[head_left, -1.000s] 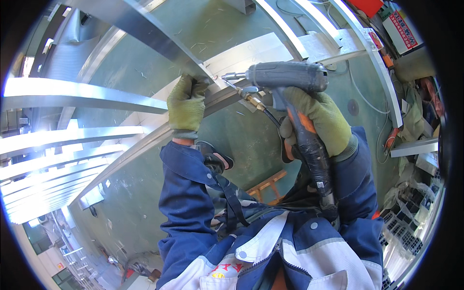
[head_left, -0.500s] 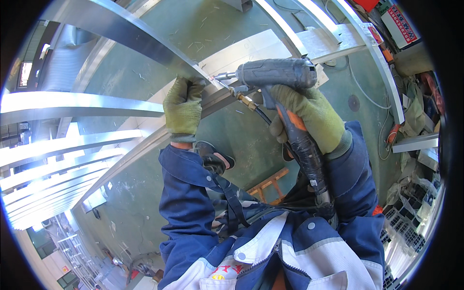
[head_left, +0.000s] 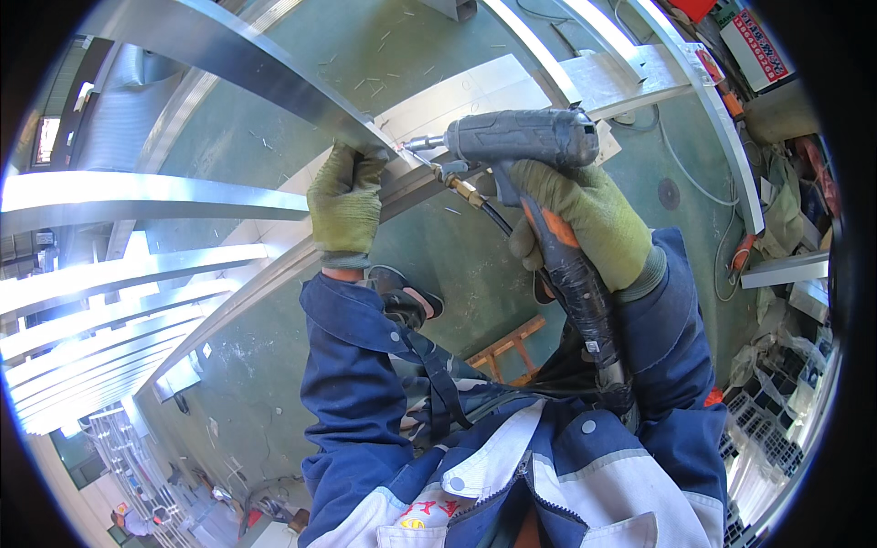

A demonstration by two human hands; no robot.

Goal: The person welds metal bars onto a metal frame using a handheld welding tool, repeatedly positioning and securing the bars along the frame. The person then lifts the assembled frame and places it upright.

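Observation:
In an olive-green knit glove, my right hand (head_left: pixel 594 219) is wrapped round the handle of a black power drill (head_left: pixel 521 139) with an orange patch. Its silver bit points left and meets the joint between metal bars. Below the bit, a thin hose with a brass fitting (head_left: pixel 466 191) runs back toward the handle. My left hand (head_left: pixel 347 203), gloved alike, has its fingers curled over the end of a silver metal bar (head_left: pixel 265 68), beside the bit's tip. That bar meets a long metal rail (head_left: pixel 411 190); the exact contact point is too small to make out.
Several parallel metal bars (head_left: pixel 155 196) run off to the left. More bars (head_left: pixel 722 128) stretch across the upper right, with a cable (head_left: pixel 681 169) on the green floor. A small wooden frame (head_left: pixel 512 351) lies near my feet. Black crates (head_left: pixel 763 429) and plastic wrap sit at the right.
Both hands and the drill stay in almost the same place, the bit still at the joint. Far off at the lower left, a small light-coloured shape, perhaps a person, has come into view.

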